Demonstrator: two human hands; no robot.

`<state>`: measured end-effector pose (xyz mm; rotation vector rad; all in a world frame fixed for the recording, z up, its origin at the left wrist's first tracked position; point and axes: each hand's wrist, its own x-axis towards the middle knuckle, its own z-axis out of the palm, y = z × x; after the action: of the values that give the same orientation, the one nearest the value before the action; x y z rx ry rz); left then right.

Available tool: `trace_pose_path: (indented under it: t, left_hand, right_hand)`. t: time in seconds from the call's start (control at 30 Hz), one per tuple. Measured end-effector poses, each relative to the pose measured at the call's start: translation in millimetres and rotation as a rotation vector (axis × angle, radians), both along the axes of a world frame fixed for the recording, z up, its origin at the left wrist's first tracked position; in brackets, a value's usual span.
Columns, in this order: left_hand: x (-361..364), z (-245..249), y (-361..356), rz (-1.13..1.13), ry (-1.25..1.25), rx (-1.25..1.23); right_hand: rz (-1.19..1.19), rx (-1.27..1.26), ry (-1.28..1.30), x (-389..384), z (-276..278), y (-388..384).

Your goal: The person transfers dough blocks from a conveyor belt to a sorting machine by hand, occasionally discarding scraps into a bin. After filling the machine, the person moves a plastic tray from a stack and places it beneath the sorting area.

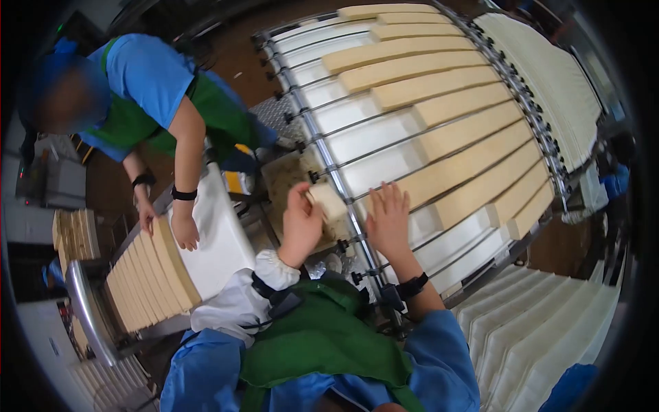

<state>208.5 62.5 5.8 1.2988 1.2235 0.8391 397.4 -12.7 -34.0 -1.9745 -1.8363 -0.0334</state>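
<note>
1. Rod conveyor (317,147): the largest unit, and the reference for all positions below. It runs from the person's chest toward the far end of the view. Metal rods cross it at regular spacing.

2. Long slabs (439,103): pale tan strips that lie across the conveyor rods, side by side, on its right half. The left half carries white sheet.

3. Ribbed white sheets (542,323): located to the right of the conveyor's near end, laid in parallel strips.

4. Stacked slabs (147,275): a row of tan pieces standing on edge, well to the left of the conveyor, leaning against a white block (216,240).

5. Co-worker: a person in a blue shirt and green apron stands left of the conveyor. One hand of this co-worker (184,230) rests on top of the stacked slabs.

6. Right hand (388,220): fingers spread and extended, palm down, flat on the conveyor surface near its left rail. It grips nothing. A black wristband (412,285) sits on the forearm.

7. Left hand (301,223): fingers closed around a small pale piece (329,201).

8. Small pale piece: held just above the conveyor's left rail, near its near end, immediately left of the right hand.
</note>
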Motion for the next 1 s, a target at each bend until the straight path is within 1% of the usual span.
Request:
trace_pose_path:
  t: [0.07, 0.17, 0.27, 0.33, 0.37, 0.4, 0.5, 0.6, 0.63, 0.67, 0.73, 0.83, 0.9, 0.93, 0.97, 1.0]
  left_hand:
    - [-32.9, 14.1, 9.8, 0.127, -0.134, 0.081]
    - [-86.9, 53.8, 6.3, 0.205, -0.137, 0.024]
    - [-151.5, 58.4, -14.1, 0.256, -0.132, 0.047]
    - [-196.2, 52.4, -36.0, 0.382, -0.166, 0.093]
    - [-219.7, 43.5, -48.4, 0.471, -0.165, 0.12]
    - [-244.8, 28.3, -60.8, 0.56, -0.163, 0.149]
    - [-319.5, -18.2, -101.2, 0.81, -0.138, 0.115]
    - [-374.7, -58.4, -141.8, 1.006, 0.018, -0.04]
    - [-387.0, -64.3, -149.6, 1.069, 0.111, -0.093]
    - [-403.3, -78.5, -159.2, 1.073, 0.201, -0.112]
    - [-426.4, -95.7, -170.4, 1.099, 0.293, -0.202]
    - [-452.5, -106.7, -173.4, 1.014, 0.304, -0.317]
    - [-461.7, -116.9, -173.9, 0.958, 0.271, -0.275]
    - [-465.0, -122.4, -174.4, 0.932, 0.252, -0.252]
    - [-470.0, -121.7, -173.0, 0.906, 0.101, -0.375]
    - [-473.0, -126.4, -172.2, 0.894, 0.042, -0.363]
  right_hand:
    - [-0.013, 0.012, 0.026, -9.0, 7.5, 0.1]
    - [0.056, 0.078, 0.111, -35.3, 14.8, 3.8]
    - [0.193, 0.112, 0.197, -76.5, 24.9, 15.4]
    - [0.327, 0.1, 0.28, -116.4, 33.9, 24.2]
    - [0.419, 0.137, 0.276, -140.2, 40.6, 29.9]
    - [0.511, 0.113, 0.298, -165.6, 45.2, 33.7]
    - [0.788, 0.029, 0.375, -249.8, 51.6, 36.8]
    - [1.09, -0.093, 0.484, -340.2, 54.4, 38.9]
    - [1.162, -0.086, 0.466, -371.8, 52.5, 39.0]
    - [1.226, -0.175, 0.498, -402.0, 53.3, 39.4]
    - [1.272, -0.226, 0.474, -465.3, 46.5, 49.8]
    - [1.211, -0.253, 0.301, -554.5, 1.3, 89.2]
    - [1.098, -0.262, 0.109, -605.9, -45.4, 126.7]
    - [1.048, -0.278, 0.065, -624.2, -59.4, 143.5]
    - [0.996, -0.297, 0.022, -639.9, -70.0, 160.4]
    - [0.944, -0.317, -0.018, -651.7, -80.0, 172.7]
